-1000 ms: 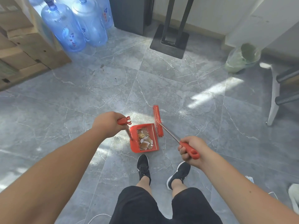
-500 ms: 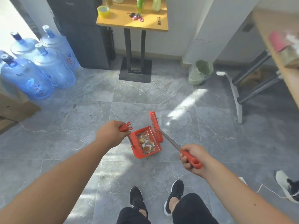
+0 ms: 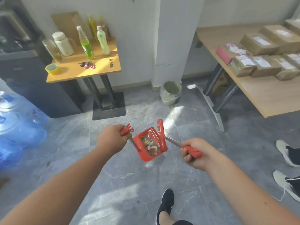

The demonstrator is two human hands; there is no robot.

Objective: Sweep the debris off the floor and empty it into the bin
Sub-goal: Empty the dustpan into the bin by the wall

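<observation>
My left hand (image 3: 112, 140) grips the red handle of a red dustpan (image 3: 144, 155), held above the grey floor and tilted. Brown and white scraps of debris (image 3: 150, 144) lie inside the pan. My right hand (image 3: 194, 152) is closed on the red grip of a small broom (image 3: 160, 129), whose red head rests against the pan's right edge. A small bin (image 3: 171, 92) lined with a pale green bag stands on the floor by the white pillar, beyond the pan.
A small wooden table (image 3: 84, 73) with bottles stands to the left of the bin. A long table (image 3: 259, 95) with parcels is on the right. Blue water jugs (image 3: 19, 127) sit at far left. Another person's white shoes (image 3: 287, 153) are at right.
The view has lifted and moved forward toward the bin. The dustpan and broom stay in my hands, carried closer to the bin, and the pan tilts more.
</observation>
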